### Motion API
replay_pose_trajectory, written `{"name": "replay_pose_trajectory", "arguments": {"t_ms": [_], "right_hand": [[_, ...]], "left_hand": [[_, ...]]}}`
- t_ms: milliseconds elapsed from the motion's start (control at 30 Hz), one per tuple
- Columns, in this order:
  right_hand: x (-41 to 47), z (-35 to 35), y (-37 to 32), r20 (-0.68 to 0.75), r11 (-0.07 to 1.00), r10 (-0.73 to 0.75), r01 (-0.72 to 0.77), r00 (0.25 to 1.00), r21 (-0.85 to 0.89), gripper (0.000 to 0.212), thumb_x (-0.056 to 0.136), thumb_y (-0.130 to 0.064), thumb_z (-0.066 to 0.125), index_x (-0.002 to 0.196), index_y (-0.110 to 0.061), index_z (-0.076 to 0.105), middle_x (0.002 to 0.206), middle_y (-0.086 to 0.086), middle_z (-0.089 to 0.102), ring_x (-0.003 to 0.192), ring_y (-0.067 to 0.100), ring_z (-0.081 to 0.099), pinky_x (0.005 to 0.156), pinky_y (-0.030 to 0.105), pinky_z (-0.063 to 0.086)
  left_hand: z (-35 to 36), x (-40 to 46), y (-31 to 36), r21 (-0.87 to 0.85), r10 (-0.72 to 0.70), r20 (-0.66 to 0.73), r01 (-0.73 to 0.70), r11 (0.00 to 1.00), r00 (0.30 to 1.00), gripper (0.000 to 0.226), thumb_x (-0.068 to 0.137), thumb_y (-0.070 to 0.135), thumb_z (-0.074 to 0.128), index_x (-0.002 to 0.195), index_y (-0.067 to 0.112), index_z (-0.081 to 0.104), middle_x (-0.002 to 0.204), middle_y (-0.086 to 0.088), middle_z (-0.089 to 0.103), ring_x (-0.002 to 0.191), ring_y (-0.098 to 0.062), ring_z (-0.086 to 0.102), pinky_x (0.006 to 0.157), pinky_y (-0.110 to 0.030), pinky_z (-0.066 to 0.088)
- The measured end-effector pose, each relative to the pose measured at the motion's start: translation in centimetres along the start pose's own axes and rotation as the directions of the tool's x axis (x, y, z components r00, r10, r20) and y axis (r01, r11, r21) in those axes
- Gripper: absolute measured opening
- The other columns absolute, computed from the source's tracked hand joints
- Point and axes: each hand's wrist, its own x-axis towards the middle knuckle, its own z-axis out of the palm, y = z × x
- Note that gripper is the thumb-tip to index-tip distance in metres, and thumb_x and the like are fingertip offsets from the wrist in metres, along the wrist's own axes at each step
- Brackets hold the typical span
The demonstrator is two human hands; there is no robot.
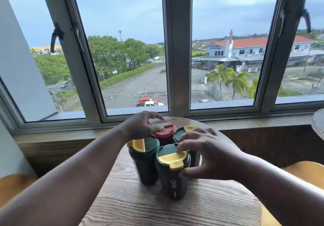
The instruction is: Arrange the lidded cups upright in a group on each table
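Note:
Several lidded cups stand upright, close together, on a round wooden table (pixel 175 210). The back one is a red cup (pixel 166 133) with a pale lid flap. My left hand (pixel 141 125) grips its lid, fingers curled over the top. Three dark green cups with yellow lid flaps surround it: one at the left (pixel 144 164), one at the front (pixel 172 182) and one at the back right (pixel 181 132), partly hidden. My right hand (pixel 208 155) grips the front green cup's lid, thumb on its side and fingertips on top.
A wooden window ledge (pixel 66 136) and large windows run just behind the table. Yellow chair seats sit low at the left (pixel 14 185) and right (pixel 305 173). The rim of another round table (pixel 318 122) shows at the far right edge.

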Motion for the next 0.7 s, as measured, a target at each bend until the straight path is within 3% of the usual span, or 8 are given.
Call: {"name": "replay_pose_trajectory", "arguments": {"t_ms": [100,200,533,700], "right_hand": [[0.06,-0.05,-0.38,-0.008,1.0,-0.014,0.014,1.0,-0.005,0.058,0.07,-0.076,0.057,0.118,-0.043,0.065,0.127,-0.027,0.054,0.123,-0.001,0.04,0.104,0.029,0.028],[0.24,0.11,-0.39,0.001,1.0,-0.019,0.019,1.0,-0.02,0.054,0.072,-0.073,0.067,0.116,-0.042,0.063,0.129,-0.027,0.052,0.123,-0.003,0.034,0.096,0.026,0.021],[-0.12,-0.18,-0.83,0.019,0.998,0.0,0.001,1.0,-0.062,0.056,0.075,-0.072,0.066,0.12,-0.04,0.061,0.129,-0.025,0.051,0.123,0.0,0.035,0.091,0.026,0.018],[-0.09,-0.12,-0.84,0.008,0.997,-0.009,0.01,1.0,-0.073,0.062,0.074,-0.076,0.063,0.125,-0.042,0.057,0.133,-0.026,0.047,0.127,0.0,0.033,0.093,0.026,0.018]], "left_hand": [[0.09,0.61,0.21,0.024,-0.001,0.059,-0.001,1.0,0.998,0.039,0.081,0.038,0.078,0.118,0.037,0.066,0.114,-0.001,0.067,0.089,-0.011,0.062,0.084,-0.029,0.052],[0.09,0.7,0.07,-0.001,0.007,0.053,-0.007,1.0,0.999,0.038,0.081,0.035,0.079,0.116,0.037,0.067,0.113,0.0,0.067,0.09,-0.011,0.063,0.082,-0.027,0.05],[0.0,0.79,-0.02,-0.034,0.002,0.066,0.0,0.999,0.998,0.037,0.08,0.037,0.079,0.115,0.039,0.067,0.121,-0.003,0.064,0.099,-0.015,0.064,0.088,-0.034,0.055],[-0.03,0.58,0.1,0.018,-0.02,0.072,0.019,1.0,0.997,0.042,0.083,0.042,0.073,0.124,0.04,0.062,0.122,-0.001,0.063,0.1,-0.015,0.062,0.085,-0.03,0.051]]}}
